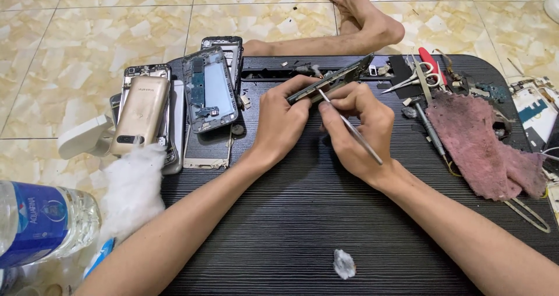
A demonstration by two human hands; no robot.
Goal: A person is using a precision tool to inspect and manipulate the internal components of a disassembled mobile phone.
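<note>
Over on the left edge of the dark bench [303, 226] sits a pile of stripped phones [174, 98]: a gold back shell, an opened frame with its board showing, others stacked under them. A wad of white cotton [134, 185] and a water bottle [41, 220] lie nearer the floor. From that heap I would judge that much dismantling is done, while the piece in hand looks only partly worked.

The left hand [279, 124] is closed around the lower end of a phone frame [335, 78], holding it tilted up off the bench, above its middle. Just beside it, the right hand [355, 130] pinches thin metal tweezers [349, 127], fingers tight together, tip touching the frame's edge.

Further right lie scissors [416, 75], a screwdriver [431, 130] and a pink rag [483, 150].
</note>
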